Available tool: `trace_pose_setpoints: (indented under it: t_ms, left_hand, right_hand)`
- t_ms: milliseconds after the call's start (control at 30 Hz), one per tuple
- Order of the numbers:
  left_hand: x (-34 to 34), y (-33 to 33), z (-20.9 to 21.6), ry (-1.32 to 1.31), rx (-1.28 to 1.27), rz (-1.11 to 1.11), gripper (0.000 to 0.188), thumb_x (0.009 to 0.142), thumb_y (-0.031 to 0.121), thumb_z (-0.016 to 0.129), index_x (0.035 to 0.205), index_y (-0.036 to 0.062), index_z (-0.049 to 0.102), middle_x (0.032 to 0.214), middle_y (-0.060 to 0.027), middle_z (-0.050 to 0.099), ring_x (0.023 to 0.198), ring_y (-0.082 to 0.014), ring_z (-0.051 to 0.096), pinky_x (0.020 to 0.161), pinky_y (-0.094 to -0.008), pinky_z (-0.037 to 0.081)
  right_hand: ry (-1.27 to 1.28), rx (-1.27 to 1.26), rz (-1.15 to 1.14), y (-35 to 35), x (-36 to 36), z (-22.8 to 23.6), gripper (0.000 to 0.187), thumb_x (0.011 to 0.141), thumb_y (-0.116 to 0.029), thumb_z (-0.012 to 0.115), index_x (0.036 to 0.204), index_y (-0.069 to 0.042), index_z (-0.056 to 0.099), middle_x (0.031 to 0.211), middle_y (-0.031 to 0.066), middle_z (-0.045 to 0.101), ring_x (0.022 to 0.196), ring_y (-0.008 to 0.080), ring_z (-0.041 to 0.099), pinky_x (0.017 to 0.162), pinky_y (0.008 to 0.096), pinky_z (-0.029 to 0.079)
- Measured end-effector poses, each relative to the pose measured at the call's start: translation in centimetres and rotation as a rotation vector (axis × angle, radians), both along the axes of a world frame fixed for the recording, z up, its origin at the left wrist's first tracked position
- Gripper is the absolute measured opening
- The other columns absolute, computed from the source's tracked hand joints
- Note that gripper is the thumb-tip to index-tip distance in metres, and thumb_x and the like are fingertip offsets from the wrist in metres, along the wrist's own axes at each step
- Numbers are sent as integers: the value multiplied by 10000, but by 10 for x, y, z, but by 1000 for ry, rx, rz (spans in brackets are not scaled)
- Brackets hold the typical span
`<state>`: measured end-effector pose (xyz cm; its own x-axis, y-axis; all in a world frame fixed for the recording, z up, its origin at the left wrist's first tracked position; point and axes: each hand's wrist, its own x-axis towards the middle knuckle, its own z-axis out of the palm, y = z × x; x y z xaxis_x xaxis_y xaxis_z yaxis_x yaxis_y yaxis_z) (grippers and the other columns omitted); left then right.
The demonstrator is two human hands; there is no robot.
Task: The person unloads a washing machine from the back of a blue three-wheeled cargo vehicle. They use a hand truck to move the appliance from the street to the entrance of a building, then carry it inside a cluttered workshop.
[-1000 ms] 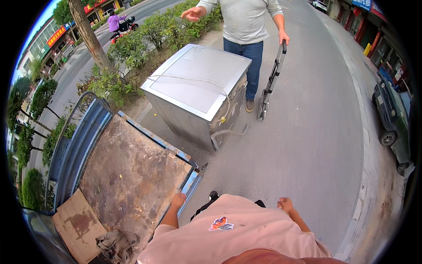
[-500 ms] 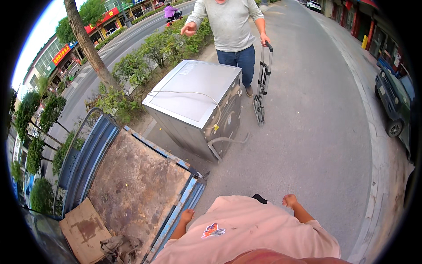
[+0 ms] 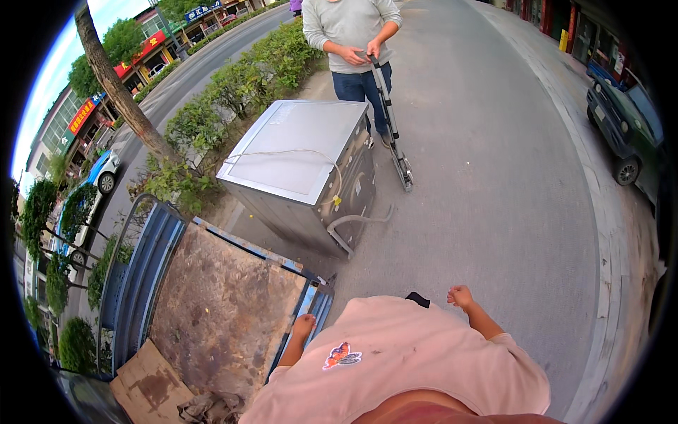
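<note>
My left hand (image 3: 304,326) hangs beside the blue side rail of the cart bed (image 3: 226,304), its fingers curled in with nothing seen in them. Out to my right, my right hand (image 3: 460,296) is held loosely closed and empty over the pavement. Ahead stands a grey washing machine (image 3: 293,152) with a light top panel, upright on the ground just past the bed's far corner. A pale cord (image 3: 282,151) lies across its top, and a grey drain hose (image 3: 361,218) sticks out from its right side. Neither of my hands touches it.
Behind the machine a person (image 3: 353,35) in a grey sweater holds a folding hand truck (image 3: 390,120) with both hands. Flattened cardboard (image 3: 150,381) and a crumpled cloth (image 3: 212,408) lie in the bed. Bushes (image 3: 233,88) and a tree trunk (image 3: 123,92) line the left; a dark car (image 3: 625,127) stands right.
The other person has lowered an outstretched arm and now has both hands on the hand truck, which has turned and tilted. A white-and-blue car has appeared on the road at left.
</note>
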<state>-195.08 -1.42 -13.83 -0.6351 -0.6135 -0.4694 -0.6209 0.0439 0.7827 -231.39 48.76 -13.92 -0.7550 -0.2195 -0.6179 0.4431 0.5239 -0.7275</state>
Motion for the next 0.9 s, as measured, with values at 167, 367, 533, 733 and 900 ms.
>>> trace_pose_setpoints:
  t_ms: [167, 367, 533, 733, 900]
  left_hand:
    - [-3, -16, -18, 27, 21, -103, 220, 965, 204, 602, 992, -4, 668, 799, -63, 685, 661, -149, 663, 611, -297, 548]
    - [17, -13, -25, -91, -44, -114, 239, 962, 223, 599, 977, -6, 669, 765, -73, 689, 614, -156, 660, 604, -309, 547]
    - [50, -27, -44, -143, 21, -60, 210, 957, 212, 593, 945, 20, 675, 734, -55, 689, 607, -155, 651, 577, -309, 516]
    - [63, -30, -70, -105, 9, 37, 304, 926, 336, 599, 976, 50, 685, 732, -79, 706, 698, -220, 680, 708, -373, 513]
    - [54, -12, -50, -190, -39, -42, 331, 909, 342, 634, 1087, 70, 693, 856, -103, 737, 780, -244, 706, 746, -386, 527]
  right_hand:
    - [-35, 60, 21, -4, 11, 0, 165, 924, -178, 593, 1040, -65, 628, 853, 54, 697, 698, 183, 692, 549, 324, 483]
    - [-33, 100, -2, 17, 10, -3, 171, 931, -188, 578, 1038, -68, 634, 863, 59, 697, 694, 183, 691, 529, 318, 474]
    - [-27, 72, 5, -3, 17, 12, 143, 927, -177, 586, 973, -53, 641, 803, 60, 676, 658, 180, 673, 488, 303, 445]
    - [-62, 93, 86, -19, 24, 15, 257, 952, -209, 584, 1163, -65, 611, 924, 58, 695, 738, 183, 689, 604, 313, 496]
    - [-96, 108, 77, -1, 26, -10, 257, 966, -225, 592, 1157, -54, 615, 903, 54, 694, 725, 174, 688, 575, 298, 480]
